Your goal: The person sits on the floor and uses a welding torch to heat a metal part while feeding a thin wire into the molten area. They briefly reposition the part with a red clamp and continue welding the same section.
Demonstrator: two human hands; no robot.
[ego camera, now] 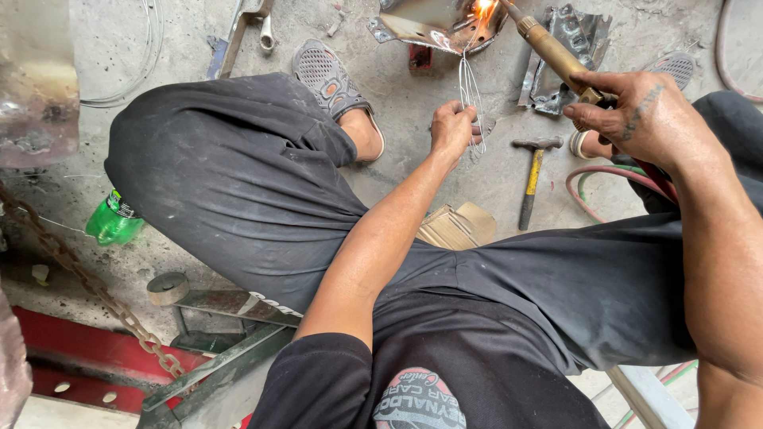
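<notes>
Brass-bodied gas torch is being played on a bent sheet-metal piece lying on the concrete floor.

Heating is judged to be the step in hand: the flame is being held on the metal by the right hand, which is closed around the torch handle, while a loop of thin filler wire is being pinched in the closed left hand, just short of the glow. Next, the wire tip would probably need to be fed steadily into the heated spot. A hammer and hoses are lying nearby, untouched.
</notes>
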